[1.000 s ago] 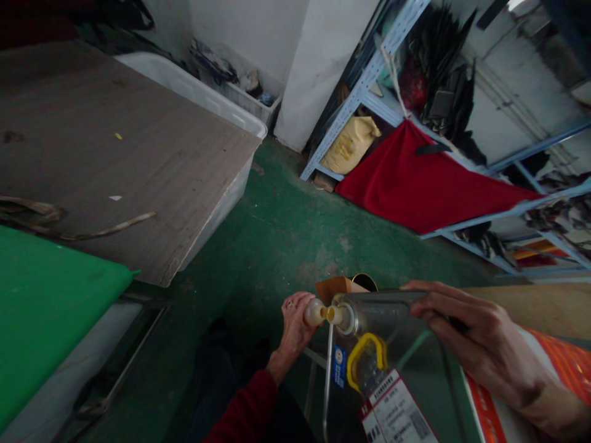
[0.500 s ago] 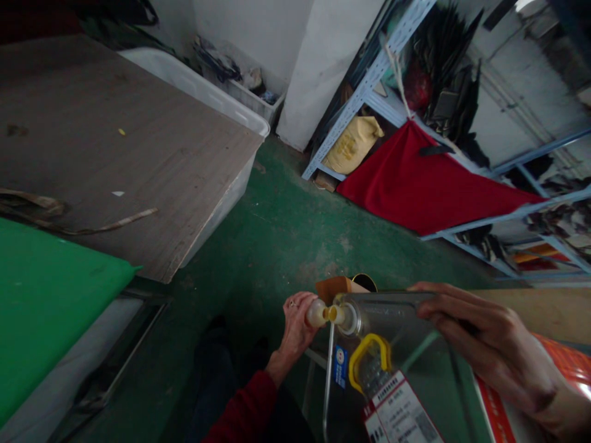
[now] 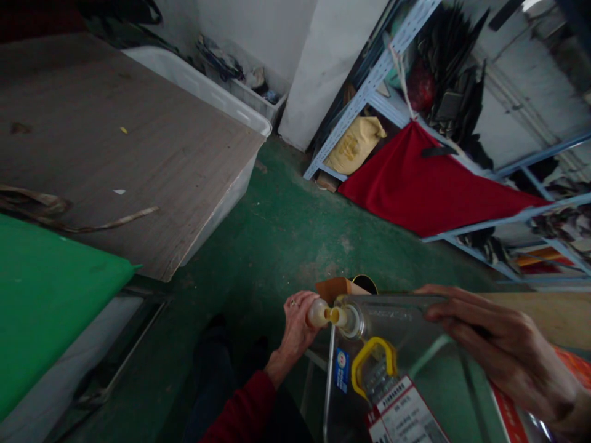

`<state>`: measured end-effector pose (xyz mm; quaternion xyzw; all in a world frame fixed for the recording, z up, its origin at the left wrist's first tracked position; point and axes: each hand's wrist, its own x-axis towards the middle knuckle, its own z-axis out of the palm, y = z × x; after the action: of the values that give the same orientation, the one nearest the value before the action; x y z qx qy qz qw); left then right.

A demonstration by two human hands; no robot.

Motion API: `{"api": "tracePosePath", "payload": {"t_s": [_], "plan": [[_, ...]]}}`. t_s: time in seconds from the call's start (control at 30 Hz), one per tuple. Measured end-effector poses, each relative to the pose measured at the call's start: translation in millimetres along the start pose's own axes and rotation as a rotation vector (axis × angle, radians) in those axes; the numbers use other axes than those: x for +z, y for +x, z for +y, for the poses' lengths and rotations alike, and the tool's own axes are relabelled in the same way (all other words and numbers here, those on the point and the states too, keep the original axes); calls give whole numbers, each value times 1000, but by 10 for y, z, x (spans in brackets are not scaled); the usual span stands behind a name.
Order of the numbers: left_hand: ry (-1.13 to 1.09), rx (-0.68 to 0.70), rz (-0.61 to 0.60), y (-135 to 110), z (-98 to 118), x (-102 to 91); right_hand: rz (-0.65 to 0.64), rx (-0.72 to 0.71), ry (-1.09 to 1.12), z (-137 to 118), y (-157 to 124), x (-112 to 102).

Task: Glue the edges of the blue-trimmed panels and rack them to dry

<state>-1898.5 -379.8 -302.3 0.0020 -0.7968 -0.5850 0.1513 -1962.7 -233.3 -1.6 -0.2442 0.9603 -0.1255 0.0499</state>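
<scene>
My left hand (image 3: pixel 295 329), in a red sleeve, is closed around a small translucent bottle (image 3: pixel 317 313) with a narrow neck. That neck meets the yellowish spout (image 3: pixel 340 317) of a big rectangular can (image 3: pixel 392 317), tipped on its side. Whether liquid passes between them is too small to tell. On the can's top face are a yellow handle (image 3: pixel 354 372), a blue sticker (image 3: pixel 341 369) and a white printed label (image 3: pixel 409 415). My right hand (image 3: pixel 498 344) grips the can's far upper edge, its fingertips partly behind the rim.
A wooden board (image 3: pixel 152 141) lies over a white tub (image 3: pixel 217 101) on the left, beside a green cover (image 3: pixel 55 295). Blue metal shelving (image 3: pixel 369 92) with a red cloth (image 3: pixel 429 191) stands at the right. A dark round opening (image 3: pixel 364 284) and brown cardboard (image 3: pixel 333 287) sit behind the spout.
The can has tilted slightly and shifted a little to the right with my right hand. My left hand and the bottle stay nearly in place at the spout.
</scene>
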Motion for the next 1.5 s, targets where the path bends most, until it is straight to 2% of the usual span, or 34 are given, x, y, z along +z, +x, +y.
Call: {"api": "tracePosePath", "payload": {"t_s": [0.2,0.43,1.5], "plan": [[12,-11,-16,7,-5,2,12,-90,-14,-2,15,-5],[28,-15,-8,-21,-4,55,19,-15,-11,-106,7,6],[46,-71,-36,-36,25,36,-21,-36,-60,-157,27,-4]]}}
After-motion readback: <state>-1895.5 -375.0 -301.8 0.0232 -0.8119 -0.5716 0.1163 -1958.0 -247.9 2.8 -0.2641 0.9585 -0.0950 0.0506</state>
